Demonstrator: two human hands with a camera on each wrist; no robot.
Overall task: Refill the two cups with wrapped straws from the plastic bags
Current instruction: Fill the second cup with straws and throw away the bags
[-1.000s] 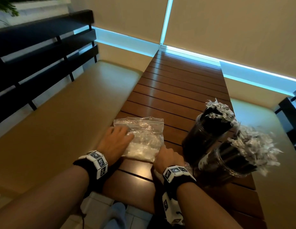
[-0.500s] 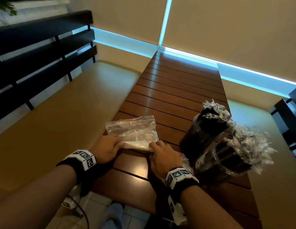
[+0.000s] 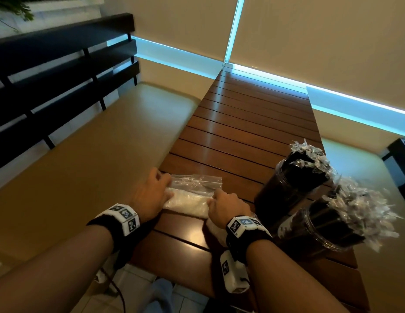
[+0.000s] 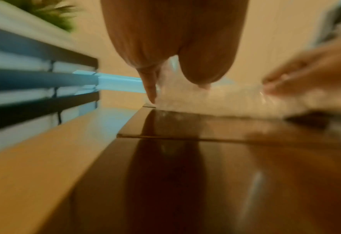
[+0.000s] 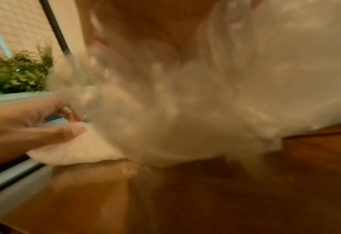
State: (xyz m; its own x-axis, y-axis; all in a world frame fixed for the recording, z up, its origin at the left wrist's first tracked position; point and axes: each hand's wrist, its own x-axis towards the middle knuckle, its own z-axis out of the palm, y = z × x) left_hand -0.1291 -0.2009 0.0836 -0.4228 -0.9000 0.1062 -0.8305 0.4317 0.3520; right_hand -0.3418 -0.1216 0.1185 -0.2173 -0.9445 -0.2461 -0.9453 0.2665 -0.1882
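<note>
1. The plastic bag lies on the slatted table, near edge.
2. The left hand grips its 9 o'clock end.
3. The right hand pinches its 3 o'clock end.
4. Two cups full of wrapped straws stand at 3 o'clock.

A table runs from the bottom of the frame up to the middle. A bag lies on its near left part, at the centre of the frame. The left hand sits at the bag's left end, the right hand at its right end. Two cups stand on the table at the right of the frame, one behind the other, touching, with straws sticking out of both. A bench lies left of the table, a railing behind it at upper left
</note>
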